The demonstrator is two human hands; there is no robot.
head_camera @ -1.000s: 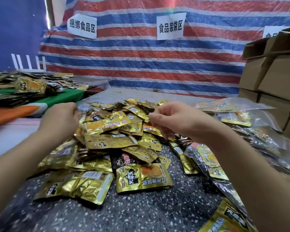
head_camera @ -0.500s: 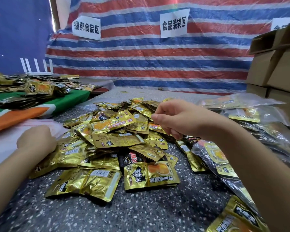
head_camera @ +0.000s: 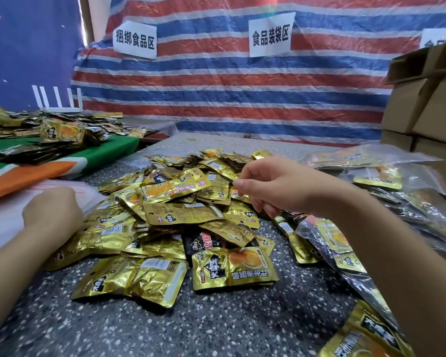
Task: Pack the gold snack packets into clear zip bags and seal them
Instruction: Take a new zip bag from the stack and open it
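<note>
1. I see my left hand [head_camera: 52, 212] low at the left edge of the heap, knuckles toward the camera and fingers curled under; I cannot tell whether it grips anything, since the fingertips are hidden.
2. My right hand [head_camera: 273, 185] hovers above the middle of the heap with thumb and forefinger drawn together; whether they pinch a packet edge or nothing at all I cannot tell.
3. The shiny gold foil snack packets [head_camera: 180, 215] lie in a loose heap on the dark speckled stone tabletop [head_camera: 216, 323], between my two forearms.
4. One black foil packet with red lettering [head_camera: 201, 242] sits among the gold ones near the front of the heap.
5. Clear plastic zip bags already holding gold packets [head_camera: 330, 243] lie to the right, partly under my right forearm, with more filled clear bags [head_camera: 371, 161] further back on that side.
6. Brown cardboard boxes [head_camera: 422, 104] are stacked at the right edge.
7. A second pile of gold packets [head_camera: 59, 130] rests on a green, white and orange cloth [head_camera: 108, 153] at the left.
8. A red, white and blue striped tarpaulin [head_camera: 229, 99] hangs behind, carrying white paper signs with black characters [head_camera: 269, 34].
</note>
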